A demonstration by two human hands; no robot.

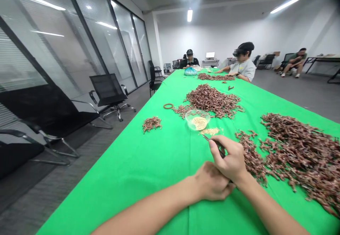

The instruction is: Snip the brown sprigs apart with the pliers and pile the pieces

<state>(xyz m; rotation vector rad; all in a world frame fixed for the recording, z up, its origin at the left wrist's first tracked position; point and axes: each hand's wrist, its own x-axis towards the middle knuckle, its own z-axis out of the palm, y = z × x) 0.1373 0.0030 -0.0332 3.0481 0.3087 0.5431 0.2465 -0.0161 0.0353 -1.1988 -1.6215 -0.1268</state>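
My right hand (230,153) is closed round a slim pointed tool (221,149) with a dark handle and a thin metal tip; its exact kind is unclear. The tip points toward a small spread of pale bits (211,131) on the green cloth. Just beyond stands a clear plastic bowl (190,124) partly filled with similar pale bits. My left hand (212,182) lies beneath the right one, fingers curled inward, and anything inside it is hidden. Close by on the right is a small heap of brown, knobbly, twig-like pieces (252,153).
A large brown heap (305,153) covers the right side of the green-covered table (148,171). Another heap (212,100) and a brown ring (168,106) lie behind the bowl; a small pile (151,124) is left. Co-workers sit farther back; black chairs (108,89) stand left.
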